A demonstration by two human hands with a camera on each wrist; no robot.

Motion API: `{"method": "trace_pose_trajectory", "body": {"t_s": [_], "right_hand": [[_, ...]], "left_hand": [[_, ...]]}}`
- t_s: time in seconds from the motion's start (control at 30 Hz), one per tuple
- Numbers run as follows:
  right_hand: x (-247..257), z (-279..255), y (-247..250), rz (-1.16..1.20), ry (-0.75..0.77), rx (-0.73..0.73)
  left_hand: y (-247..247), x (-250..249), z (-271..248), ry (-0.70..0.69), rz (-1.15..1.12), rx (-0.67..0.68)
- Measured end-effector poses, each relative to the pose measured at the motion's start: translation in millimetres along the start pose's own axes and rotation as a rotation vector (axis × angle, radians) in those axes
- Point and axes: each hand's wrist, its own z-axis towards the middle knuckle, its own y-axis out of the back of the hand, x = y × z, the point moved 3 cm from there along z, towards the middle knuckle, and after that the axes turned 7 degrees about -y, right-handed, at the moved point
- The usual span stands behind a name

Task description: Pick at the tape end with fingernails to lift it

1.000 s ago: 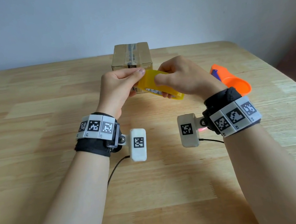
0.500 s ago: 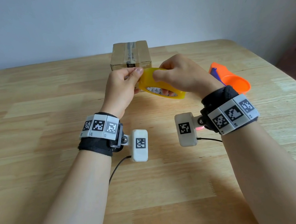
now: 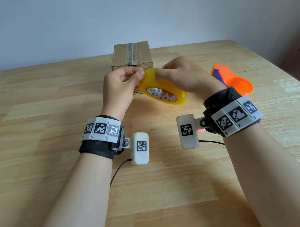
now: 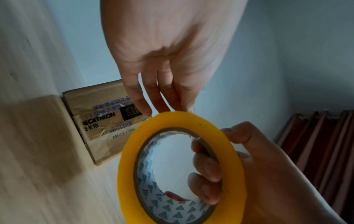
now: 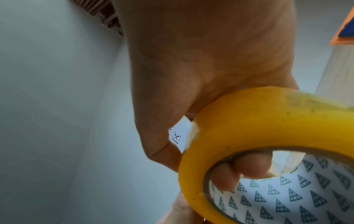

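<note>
A yellow roll of tape (image 3: 163,88) with a white triangle-printed core is held above the wooden table (image 3: 31,119), just in front of a taped cardboard box (image 3: 131,55). My right hand (image 3: 182,78) grips the roll, fingers hooked through its core (image 4: 206,171) and thumb on the outer rim. My left hand (image 3: 122,86) pinches at the roll's upper left edge (image 4: 172,112) with thumb and fingertips. In the right wrist view the yellow roll (image 5: 258,128) fills the lower right, with fingers (image 5: 241,169) inside the hole.
An orange and blue tape dispenser (image 3: 232,81) lies on the table right of my right hand. The box (image 4: 99,124) bears printed labels and clear tape. A dark red pleated curtain (image 4: 325,151) hangs at the far right. A pale wall stands behind the table.
The roll has tilted so its open core faces up toward the head camera. Both hands stayed close together, the left thumb still pinching at the roll's upper edge.
</note>
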Motion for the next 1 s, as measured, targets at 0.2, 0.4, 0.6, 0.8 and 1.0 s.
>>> {"method": "trace_pose_trajectory", "body": {"t_s": [0.2, 0.4, 0.6, 0.8, 1.0], "right_hand": [[-2, 0, 0, 0.032, -0.055, -0.013], [-9, 3, 1, 0.035, -0.096, -0.038], [-11, 6, -1, 0.044, -0.107, -0.028], [-15, 10, -4, 0.134, -0.118, 0.042], [-15, 10, -7, 0.16, -0.098, 0.116]], "left_hand": [[-2, 2, 1, -0.023, 0.055, 0.011], [-3, 2, 1, -0.058, 0.085, 0.024], [-1, -1, 2, -0.071, 0.115, 0.045], [0, -19, 2, -0.099, 0.158, 0.068], [5, -34, 2, -0.16, 0.237, 0.06]]}}
